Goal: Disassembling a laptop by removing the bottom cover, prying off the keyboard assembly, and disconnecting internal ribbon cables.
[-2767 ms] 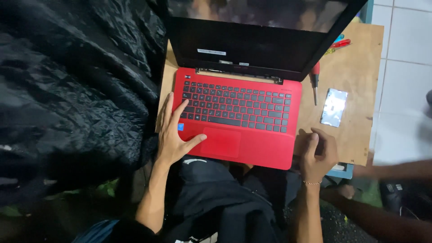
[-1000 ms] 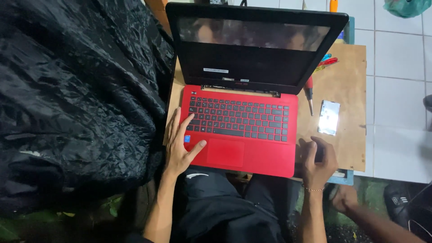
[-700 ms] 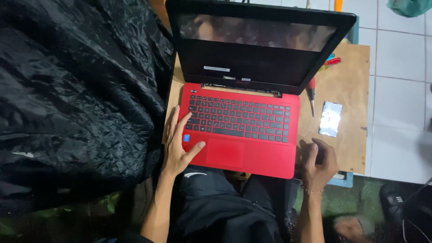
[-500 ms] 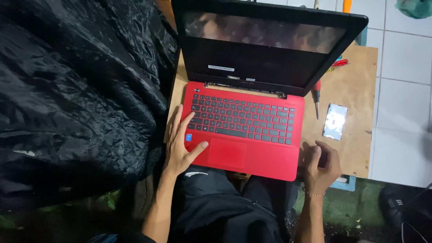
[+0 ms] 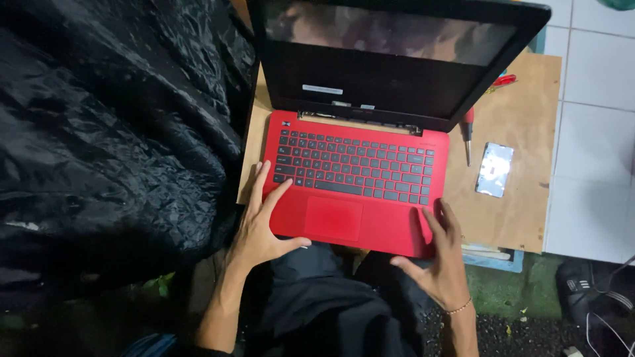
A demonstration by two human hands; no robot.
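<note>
Red laptop (image 5: 357, 178): left hand (image 5: 261, 228) grip spread on front-left corner; right hand (image 5: 440, 264) grip spread at front-right corner.

We've got the laptop (image 5: 360, 178) on the board (image 5: 522, 198), screwdriver (image 5: 467, 132) and metal plate (image 5: 495, 170) to its right, plastic sheet (image 5: 112, 132) left.

1. Black crinkled sheet (image 5: 112, 132) fills the left.
2. Wooden board (image 5: 522, 198) lies on white floor tiles (image 5: 595, 132).
3. Screwdriver (image 5: 467, 132) and a small shiny rectangular part (image 5: 495, 170) rest on the board, just apart.
4. Dark shoe (image 5: 585, 297), bottom right.
</note>
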